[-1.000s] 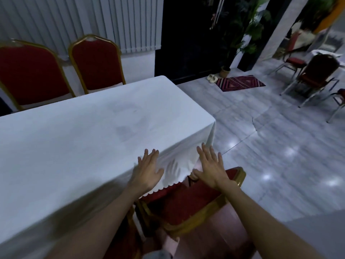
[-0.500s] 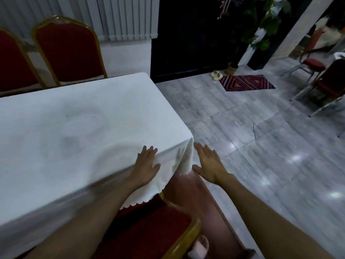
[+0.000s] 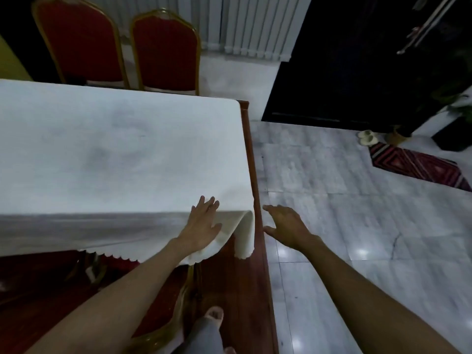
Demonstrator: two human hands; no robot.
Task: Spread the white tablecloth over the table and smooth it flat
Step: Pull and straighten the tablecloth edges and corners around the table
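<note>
Looking down from the head camera, the white tablecloth [image 3: 122, 154] covers the table [image 3: 251, 159], whose brown wooden edge shows bare along the right end. The cloth's scalloped hem hangs over the near side, with its corner folded at the near right end. The left hand [image 3: 201, 226] lies flat on that overhang near the corner, fingers straight and together. The right hand [image 3: 286, 226] hovers off the table's end above the tiled floor [image 3: 357, 213], fingers spread and holding nothing. Two red chairs [image 3: 122, 44] stand behind the far side.
</note>
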